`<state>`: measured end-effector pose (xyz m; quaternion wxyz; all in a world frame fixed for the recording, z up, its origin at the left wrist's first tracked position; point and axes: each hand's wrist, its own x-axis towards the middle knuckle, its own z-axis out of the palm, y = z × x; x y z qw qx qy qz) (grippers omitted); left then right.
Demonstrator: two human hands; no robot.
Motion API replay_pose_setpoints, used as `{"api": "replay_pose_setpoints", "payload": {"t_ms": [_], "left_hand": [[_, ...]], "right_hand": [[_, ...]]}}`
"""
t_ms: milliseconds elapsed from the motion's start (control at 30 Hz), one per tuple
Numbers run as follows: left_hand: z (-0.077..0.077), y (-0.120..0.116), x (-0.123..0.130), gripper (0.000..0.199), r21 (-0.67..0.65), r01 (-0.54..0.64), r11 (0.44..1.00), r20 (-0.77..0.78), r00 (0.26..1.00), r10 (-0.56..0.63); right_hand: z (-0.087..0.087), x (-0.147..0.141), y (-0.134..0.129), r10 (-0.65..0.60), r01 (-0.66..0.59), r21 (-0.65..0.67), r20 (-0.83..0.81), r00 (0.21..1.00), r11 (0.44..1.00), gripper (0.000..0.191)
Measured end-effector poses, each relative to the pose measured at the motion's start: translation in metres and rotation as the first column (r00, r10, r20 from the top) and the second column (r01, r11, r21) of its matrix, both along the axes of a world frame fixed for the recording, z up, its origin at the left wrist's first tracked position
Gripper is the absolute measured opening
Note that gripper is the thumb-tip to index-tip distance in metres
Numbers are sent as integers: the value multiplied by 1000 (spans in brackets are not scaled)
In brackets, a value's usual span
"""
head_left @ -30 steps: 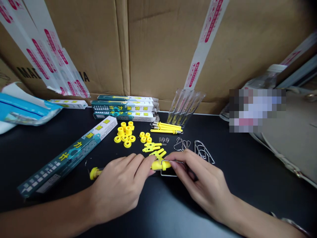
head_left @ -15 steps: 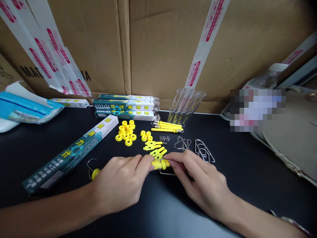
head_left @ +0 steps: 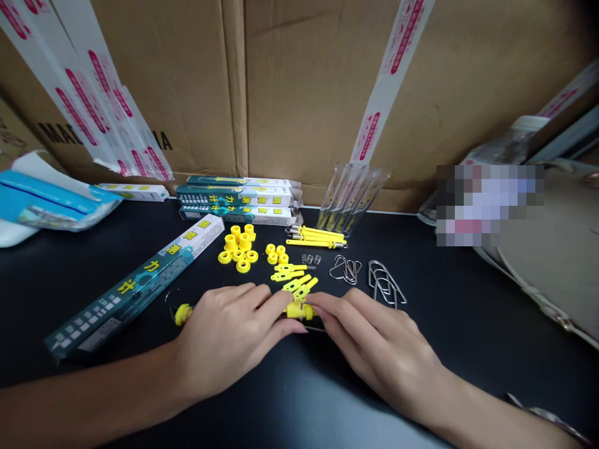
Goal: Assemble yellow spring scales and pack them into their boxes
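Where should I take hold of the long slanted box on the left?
Probably grip the long box across its narrow width near the middle, coming from above: it lies flat and slanted on the black table, its upper face uncovered, while the left hand works close on its right.

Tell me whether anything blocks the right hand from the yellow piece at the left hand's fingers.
Nothing visible does. The right hand has its fingertips at the yellow piece, with a bent metal wire; the flat yellow parts lie beyond, not between.
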<state>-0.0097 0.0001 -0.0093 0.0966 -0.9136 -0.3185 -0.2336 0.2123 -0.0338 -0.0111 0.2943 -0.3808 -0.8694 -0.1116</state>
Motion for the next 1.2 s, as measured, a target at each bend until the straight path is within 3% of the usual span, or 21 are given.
{"api": "replay_pose_setpoints", "payload": {"t_ms": [267, 467, 700, 933, 1200], "left_hand": [[2, 0, 0, 36, -25, 46, 999, 80, 996, -44], [1, 1, 0, 43, -84, 31, 996, 80, 997, -24], [1, 2, 1, 44, -39, 42, 998, 71, 997, -39], [0, 0, 0, 29, -6, 47, 999, 62, 997, -46], [-1, 1, 2, 25, -68, 62, 996, 137, 989, -52]], "right_hand": [[2, 6, -2, 78, -79, 8, 82, 994, 997, 27], [5, 8, 0, 73, -88, 112, 133, 988, 990, 26], [7, 6, 1, 95, -108, 94, 135, 986, 990, 29], [7, 5, -2, 61, -77, 97, 158, 986, 992, 30], [3, 6, 0, 56, -82, 125, 199, 978, 989, 28]]}}
